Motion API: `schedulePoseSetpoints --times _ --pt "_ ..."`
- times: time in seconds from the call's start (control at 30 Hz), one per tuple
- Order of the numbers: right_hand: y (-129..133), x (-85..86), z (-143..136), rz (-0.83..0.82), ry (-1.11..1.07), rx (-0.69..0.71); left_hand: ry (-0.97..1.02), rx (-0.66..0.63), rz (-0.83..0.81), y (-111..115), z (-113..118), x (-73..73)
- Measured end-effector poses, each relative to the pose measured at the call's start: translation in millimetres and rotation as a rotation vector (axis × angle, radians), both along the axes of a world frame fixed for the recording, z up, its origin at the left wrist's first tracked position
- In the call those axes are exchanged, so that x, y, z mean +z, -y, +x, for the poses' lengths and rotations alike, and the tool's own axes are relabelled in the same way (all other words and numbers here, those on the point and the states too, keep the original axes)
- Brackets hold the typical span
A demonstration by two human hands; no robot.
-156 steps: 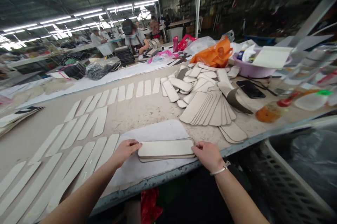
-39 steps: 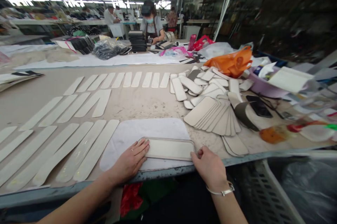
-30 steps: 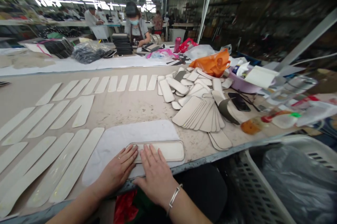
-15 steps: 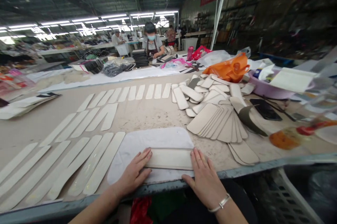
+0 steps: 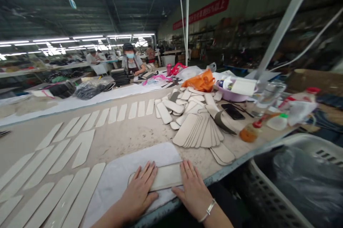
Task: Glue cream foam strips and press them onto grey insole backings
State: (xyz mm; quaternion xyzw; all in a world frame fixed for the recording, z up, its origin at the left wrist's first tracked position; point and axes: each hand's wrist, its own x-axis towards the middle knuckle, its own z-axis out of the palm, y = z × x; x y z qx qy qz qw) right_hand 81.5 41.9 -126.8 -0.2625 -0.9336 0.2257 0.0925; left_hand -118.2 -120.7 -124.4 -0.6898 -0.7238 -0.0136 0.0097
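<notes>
A long cream padded strip with a dark edge (image 5: 167, 176) lies on a white sheet (image 5: 115, 171) near the table's front edge. My left hand (image 5: 140, 190) rests flat across its left part, with a rounded end showing past my fingers. On the strip's right end lies my right hand (image 5: 194, 190), also flat, a bracelet on its wrist. Both hands have their fingers stretched out and grasp nothing. Beyond the sheet, a fan of cream panels (image 5: 198, 131) spreads beside a heap of smaller rounded pieces (image 5: 174, 106). Rows of pale strips (image 5: 83, 149) lie to the left.
A bottle of amber liquid (image 5: 248, 133), a phone (image 5: 233, 111), an orange bag (image 5: 199, 81) and a purple basin (image 5: 233, 95) stand on the right. A white plastic basket (image 5: 268, 181) is beside the table. Across it, a masked person (image 5: 132, 64) works near dark stacks.
My view has swung to the right, bringing the basket and bottles further in. My left hand has shifted inward onto the strip; my right hand stays at its right end.
</notes>
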Motion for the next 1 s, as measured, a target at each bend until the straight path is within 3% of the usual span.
schedulePoseSetpoints --times 0.17,0.3,0.4,0.53,0.63,0.73,0.87,1.0 --pt "-4.5 9.4 6.5 0.01 -0.247 -0.155 -0.083 0.043 0.05 -1.3 -0.9 -10.9" --pt "-7.4 15.3 16.1 0.019 -0.388 -0.243 -0.041 0.142 0.023 -14.7 -1.1 -0.6" --pt "-11.2 17.4 17.9 -0.022 -0.421 -0.289 0.052 0.148 0.076 -42.9 -2.5 20.4" --pt "-13.3 19.0 16.3 -0.103 -0.434 -0.24 0.155 0.093 0.228 -105.7 0.3 40.0" --pt "-10.7 20.2 16.9 -0.133 -0.425 -0.181 0.09 -0.012 0.162 -154.6 6.8 37.4" --pt "-8.5 21.1 18.8 -0.152 -0.417 -0.173 -0.011 -0.115 0.056 -188.5 14.4 29.3" --pt "-10.5 21.2 19.6 -0.191 -0.45 -0.179 -0.039 -0.171 0.042 -205.7 17.0 25.9" --pt "-14.1 19.6 17.7 -0.225 -0.506 -0.182 -0.041 -0.168 0.067 -201.6 3.8 32.3"
